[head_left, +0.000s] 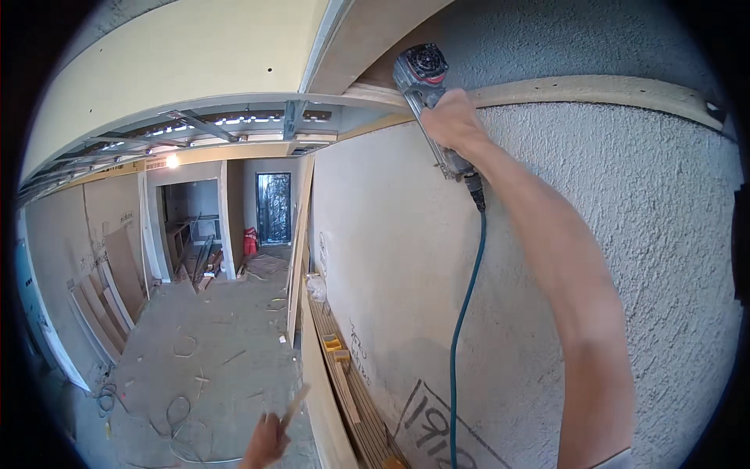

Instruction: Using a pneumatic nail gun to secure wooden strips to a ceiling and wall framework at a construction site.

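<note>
My right arm is raised along the rough wall (406, 203), and my right hand (453, 121) is wrapped round the grip of a pneumatic nail gun (422, 66). The gun is up by a wooden batten (594, 90) fixed along the top of the wall; whether its nose touches wood cannot be made out. From the handle end a teal air hose (466, 305) hangs down. Low at the bottom, my left hand (267, 439) is closed on a thin wooden strip (297, 405), slightly blurred, which points up and to the right.
Long boards (355, 402) lean at the wall's foot, with yellow pieces (332, 342) on them. Overhead runs a metal ceiling frame (211, 129) beside a pale panel (203, 55). Loose cable (178, 414) and scraps lie on the concrete floor; more boards (98, 313) lean at far left.
</note>
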Available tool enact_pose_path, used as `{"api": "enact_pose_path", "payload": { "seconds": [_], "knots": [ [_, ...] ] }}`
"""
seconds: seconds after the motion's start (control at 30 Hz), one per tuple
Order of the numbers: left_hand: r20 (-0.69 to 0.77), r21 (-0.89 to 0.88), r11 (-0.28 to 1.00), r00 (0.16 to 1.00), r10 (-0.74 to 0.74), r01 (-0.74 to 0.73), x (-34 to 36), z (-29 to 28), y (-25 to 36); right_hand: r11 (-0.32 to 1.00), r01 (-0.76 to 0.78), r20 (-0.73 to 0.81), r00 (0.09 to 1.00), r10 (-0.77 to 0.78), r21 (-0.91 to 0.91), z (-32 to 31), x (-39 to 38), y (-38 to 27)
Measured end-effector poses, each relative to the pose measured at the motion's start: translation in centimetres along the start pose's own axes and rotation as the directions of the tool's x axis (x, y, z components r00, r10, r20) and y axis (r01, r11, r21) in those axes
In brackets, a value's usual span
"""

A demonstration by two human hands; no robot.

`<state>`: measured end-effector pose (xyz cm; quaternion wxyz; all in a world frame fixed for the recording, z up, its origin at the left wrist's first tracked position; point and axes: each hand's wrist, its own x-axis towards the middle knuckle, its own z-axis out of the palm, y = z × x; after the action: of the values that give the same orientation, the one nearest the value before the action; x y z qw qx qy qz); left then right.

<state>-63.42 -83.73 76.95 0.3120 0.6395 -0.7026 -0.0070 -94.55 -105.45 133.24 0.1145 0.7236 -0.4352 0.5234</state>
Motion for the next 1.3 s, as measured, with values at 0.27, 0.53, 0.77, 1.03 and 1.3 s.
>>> {"api": "enact_pose_path", "payload": {
  "seconds": [0.27, 0.53, 0.77, 1.03, 1.3],
  "knots": [
    [-0.112, -0.279, 0.552, 0.544, -0.831, 0.786, -29.9, 7.1, -2.0, 0.891, -0.060, 0.086, 0.996, 0.024, 0.450, 0.5, -0.5, -4.6],
    [-0.168, -0.344, 0.527, 0.502, -0.849, 0.777, -32.4, 7.5, -1.5, 0.862, -0.138, 0.142, 0.987, 0.077, 0.488, 1.2, 0.9, -5.5],
    [0.019, -0.334, 0.470, 0.505, -0.863, 0.817, -30.4, 8.2, 0.1, 0.881, -0.132, 0.063, 0.991, 0.116, 0.454, 0.9, -0.9, -4.2],
    [0.155, -0.094, 0.561, 0.569, -0.808, 0.822, -28.1, 7.0, 4.1, 0.861, -0.172, 0.046, 0.984, 0.171, 0.478, 1.5, -0.6, -2.1],
    [0.174, -0.121, 0.516, 0.530, -0.830, 0.848, -33.0, 18.0, -0.8, 0.870, -0.182, 0.017, 0.980, 0.196, 0.459, 0.9, -0.2, -1.1]
  ]
}}
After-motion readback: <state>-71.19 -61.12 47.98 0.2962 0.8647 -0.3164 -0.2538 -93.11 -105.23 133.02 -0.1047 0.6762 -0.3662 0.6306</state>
